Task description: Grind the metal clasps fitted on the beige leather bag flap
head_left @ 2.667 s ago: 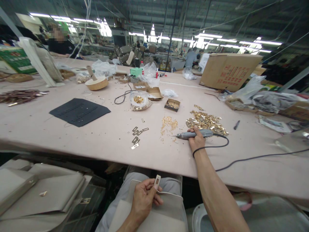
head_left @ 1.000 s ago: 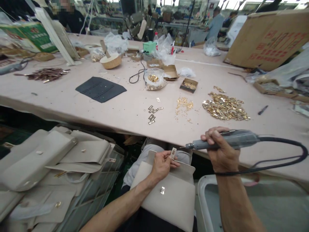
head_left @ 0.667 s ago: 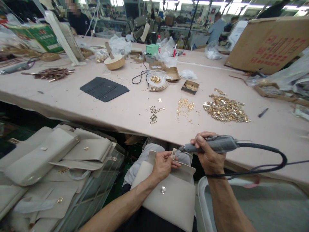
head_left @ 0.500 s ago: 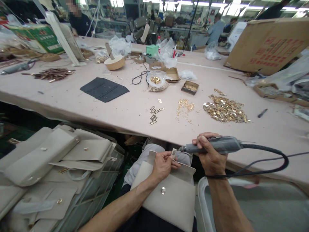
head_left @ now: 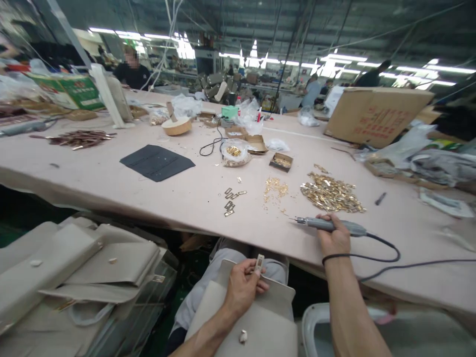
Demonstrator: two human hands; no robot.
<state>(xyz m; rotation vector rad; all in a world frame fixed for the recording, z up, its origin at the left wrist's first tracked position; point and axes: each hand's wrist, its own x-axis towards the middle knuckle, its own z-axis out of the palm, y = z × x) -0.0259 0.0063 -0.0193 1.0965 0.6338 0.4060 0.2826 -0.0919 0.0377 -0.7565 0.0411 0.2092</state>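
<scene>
My left hand (head_left: 241,287) pinches a small beige tab (head_left: 259,262) with a metal frame on it, above the open flap of a beige handbag (head_left: 271,317). The bag lies across my lap, a metal clasp (head_left: 243,337) on its front. Out over the table edge, my right hand (head_left: 334,238) grips a grey electric screwdriver (head_left: 351,227), its bit pointing left. Just beyond the bit lie scattered tiny gold screws (head_left: 275,188). Several rectangular metal frames (head_left: 229,206) rest to their left, and a heap of gold fittings (head_left: 330,191) to their right.
More beige bags (head_left: 111,267) are piled in a crate at left. A black sheet (head_left: 156,162), an open bag of gold parts (head_left: 235,153), a small box (head_left: 281,162) and a large carton (head_left: 375,116) stand on the table. A white-rimmed bin (head_left: 310,317) sits at lower right.
My right hand has drawn the screwdriver away from the tab, forward over the table toward the small screws. My left hand still holds the tab. The view has tilted upward.
</scene>
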